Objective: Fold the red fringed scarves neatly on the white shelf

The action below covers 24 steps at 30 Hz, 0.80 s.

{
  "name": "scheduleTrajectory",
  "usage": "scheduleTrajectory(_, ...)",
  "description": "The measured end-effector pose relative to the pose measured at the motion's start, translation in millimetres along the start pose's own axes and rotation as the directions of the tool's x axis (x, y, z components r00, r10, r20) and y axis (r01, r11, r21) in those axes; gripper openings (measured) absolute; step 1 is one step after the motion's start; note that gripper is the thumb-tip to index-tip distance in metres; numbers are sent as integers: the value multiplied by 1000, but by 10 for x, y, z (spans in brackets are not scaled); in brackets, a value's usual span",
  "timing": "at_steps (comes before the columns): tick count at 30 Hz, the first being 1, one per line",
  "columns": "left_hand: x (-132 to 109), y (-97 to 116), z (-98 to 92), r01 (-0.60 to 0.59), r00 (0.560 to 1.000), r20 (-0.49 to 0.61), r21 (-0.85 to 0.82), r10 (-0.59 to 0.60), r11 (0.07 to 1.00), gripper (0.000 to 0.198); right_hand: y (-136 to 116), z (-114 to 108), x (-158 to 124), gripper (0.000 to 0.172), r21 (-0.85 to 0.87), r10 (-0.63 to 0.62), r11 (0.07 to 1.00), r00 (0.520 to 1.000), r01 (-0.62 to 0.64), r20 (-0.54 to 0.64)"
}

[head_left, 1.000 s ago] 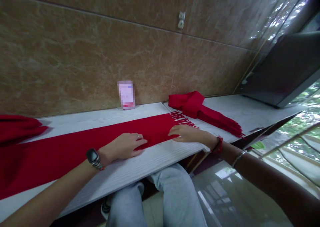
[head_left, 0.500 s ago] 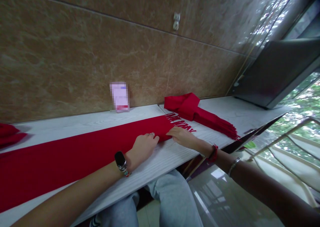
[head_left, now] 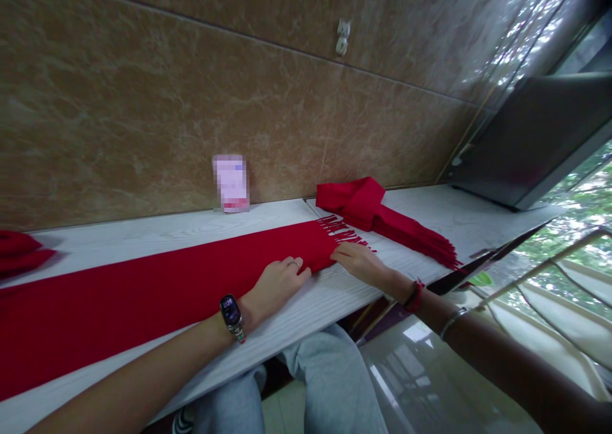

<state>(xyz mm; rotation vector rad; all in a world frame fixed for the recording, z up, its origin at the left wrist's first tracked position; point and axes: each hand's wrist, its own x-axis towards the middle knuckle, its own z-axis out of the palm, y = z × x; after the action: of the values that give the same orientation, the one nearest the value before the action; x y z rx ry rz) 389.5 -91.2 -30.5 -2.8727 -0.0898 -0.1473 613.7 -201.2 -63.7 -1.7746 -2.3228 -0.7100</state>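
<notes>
Plainly, in the head view, a fringed red scarf [head_left: 157, 294] lies spread flat along a white wood-grain tabletop [head_left: 270, 216], its tassels at the right end. The left hand [head_left: 280, 282], with a ring [head_left: 294, 264] and a wrist-worn fitness band [head_left: 231, 310], rests on the scarf's near edge, fingers loosely bent; whether it grips any cloth cannot be told. The right hand [head_left: 358, 260], a red bracelet [head_left: 415, 295] at its wrist, has its fingers together and curved at the near corner beside the tassels; a pinch there cannot be confirmed. Just beyond the tassels lies a folded red scarf [head_left: 377, 217]. More red cloth [head_left: 19, 253] sits at the far left, and a blurred-out pink card [head_left: 232, 184] stands against the brown marbled wall [head_left: 167, 102].
</notes>
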Motion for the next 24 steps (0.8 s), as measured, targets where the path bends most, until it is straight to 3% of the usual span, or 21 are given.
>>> scheduleTrajectory(3,7,-31,6,-63,998,-19,-35,62,997,23,41,-60,-90,29,-40,-59,998,998,58,-26)
scheduleTrajectory(6,8,-81,45,-43,999,-26,-141,40,989,26,64,-81,-139,29,-62,-63,996,998,62,-6)
scheduleTrajectory(11,-37,-167,115,-7,999,43,-387,25,922,36,79,-152,-99,27,41,-32,999,988,26,152)
scheduleTrajectory(15,-72,-182,79,4,988,137,-455,65,891,36,92,-326,23,33,177,-1,983,963,-49,271)
scheduleTrajectory(19,-59,-262,24,-7,984,153,-481,91,877,38,-4,-341,362,35,222,125,962,979,-159,159)
scheduleTrajectory(20,-55,-306,31,9,991,125,-460,55,888,38,-49,-287,480,35,232,158,956,981,-181,116)
scheduleTrajectory(22,-54,-412,86,143,990,67,-355,-127,924,41,-148,-117,724,37,252,168,950,982,-185,88)
scheduleTrajectory(24,-63,-520,184,381,924,57,-231,-379,895,47,-235,88,931,45,271,173,942,978,-200,120)
